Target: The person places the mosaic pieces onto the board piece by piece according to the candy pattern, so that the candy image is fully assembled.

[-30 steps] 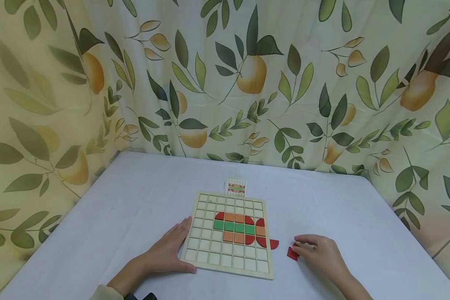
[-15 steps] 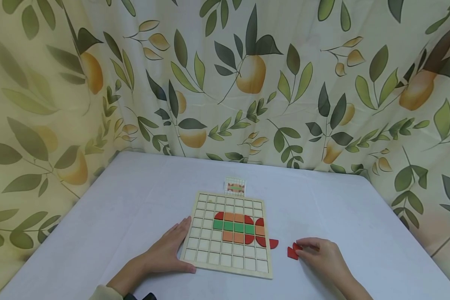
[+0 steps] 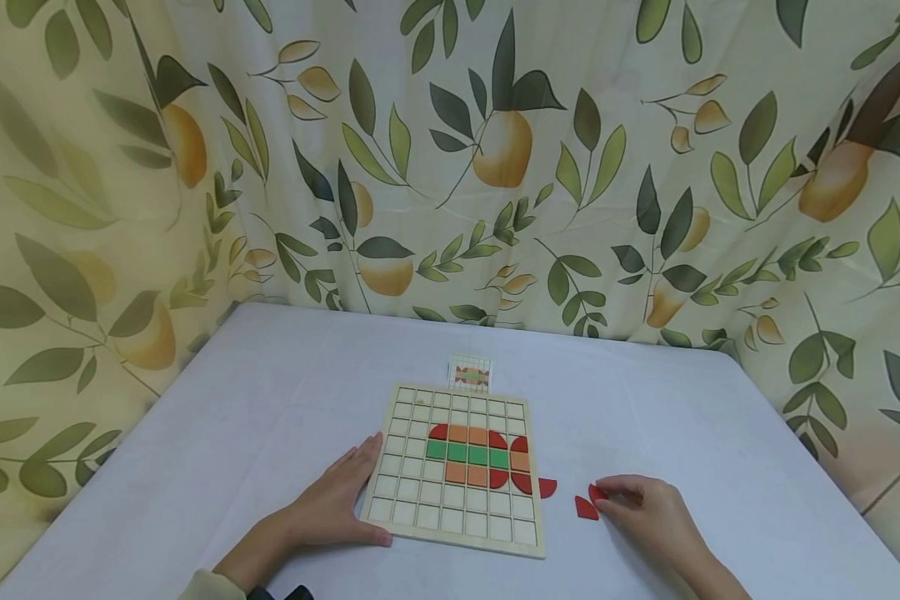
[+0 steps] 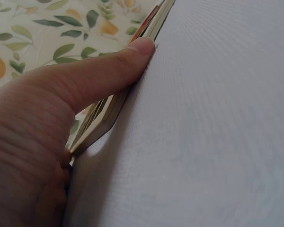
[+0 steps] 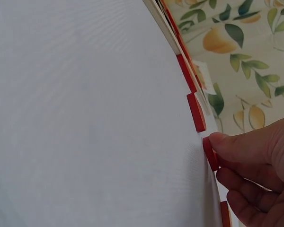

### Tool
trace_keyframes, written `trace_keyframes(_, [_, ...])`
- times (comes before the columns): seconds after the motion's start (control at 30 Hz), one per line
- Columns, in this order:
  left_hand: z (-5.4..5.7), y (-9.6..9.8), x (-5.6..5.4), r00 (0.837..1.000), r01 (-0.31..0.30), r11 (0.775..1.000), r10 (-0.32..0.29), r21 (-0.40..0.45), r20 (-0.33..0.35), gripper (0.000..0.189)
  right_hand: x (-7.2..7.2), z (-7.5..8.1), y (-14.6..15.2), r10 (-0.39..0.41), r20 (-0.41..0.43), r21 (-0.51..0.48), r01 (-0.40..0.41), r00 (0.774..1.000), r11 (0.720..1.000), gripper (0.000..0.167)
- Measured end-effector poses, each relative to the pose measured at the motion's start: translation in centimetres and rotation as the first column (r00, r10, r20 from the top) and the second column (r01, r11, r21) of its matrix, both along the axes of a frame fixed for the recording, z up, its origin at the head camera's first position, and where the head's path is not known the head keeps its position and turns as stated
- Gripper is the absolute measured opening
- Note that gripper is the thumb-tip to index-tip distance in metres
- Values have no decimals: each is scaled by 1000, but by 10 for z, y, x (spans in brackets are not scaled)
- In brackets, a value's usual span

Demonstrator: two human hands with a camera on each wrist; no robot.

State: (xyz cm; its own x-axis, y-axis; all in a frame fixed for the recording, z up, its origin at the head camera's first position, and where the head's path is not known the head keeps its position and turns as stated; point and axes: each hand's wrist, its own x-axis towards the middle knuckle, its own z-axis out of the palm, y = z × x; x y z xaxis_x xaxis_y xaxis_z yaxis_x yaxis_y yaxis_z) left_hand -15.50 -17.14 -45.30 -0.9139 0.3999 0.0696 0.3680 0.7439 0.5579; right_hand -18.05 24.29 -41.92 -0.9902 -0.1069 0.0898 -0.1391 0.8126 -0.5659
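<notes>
My left hand (image 3: 335,497) lies with straight fingers along the left edge of a wooden grid board (image 3: 427,517). Its thumb touches the board's front edge, as the left wrist view also shows. Red, orange and green tiles sit in the board's squares, including a row of green tiles (image 3: 468,454). To the right of the board, my right hand (image 3: 648,512) pinches a red quarter-circle tile (image 5: 209,153) between thumb and finger. Beside it on the cloth is another red quarter-circle tile (image 3: 586,508). A further red tile (image 3: 547,487) lies against the board's right edge.
A small pattern card (image 3: 471,374) lies behind the board's far edge. One more red tile (image 5: 225,213) shows below my right hand in the right wrist view. White cloth (image 3: 307,383) covers the table, and a leaf-and-fruit curtain (image 3: 435,242) hangs behind it.
My right hand shifts slightly right with the pinched red tile, which separates from the loose one. The loose tile has turned a little. My left hand and the board stay still.
</notes>
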Motion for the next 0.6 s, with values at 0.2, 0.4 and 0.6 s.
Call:
trace_keyframes(0.2, [0, 0, 0, 1000, -4, 1000, 4, -3, 6, 128, 0, 1, 1, -9, -4, 8, 9, 1000, 1000, 23])
trace_keyframes(0.4, [1, 1, 0, 1000, -11, 1000, 11, -5, 16, 128, 4, 2, 1, -12, 0, 19, 12, 1000, 1000, 24])
trace_keyframes(0.6, [1, 1, 0, 1000, -12, 1000, 13, -13, 16, 128, 6, 2, 1, -2, -23, 27, 2, 1000, 1000, 25])
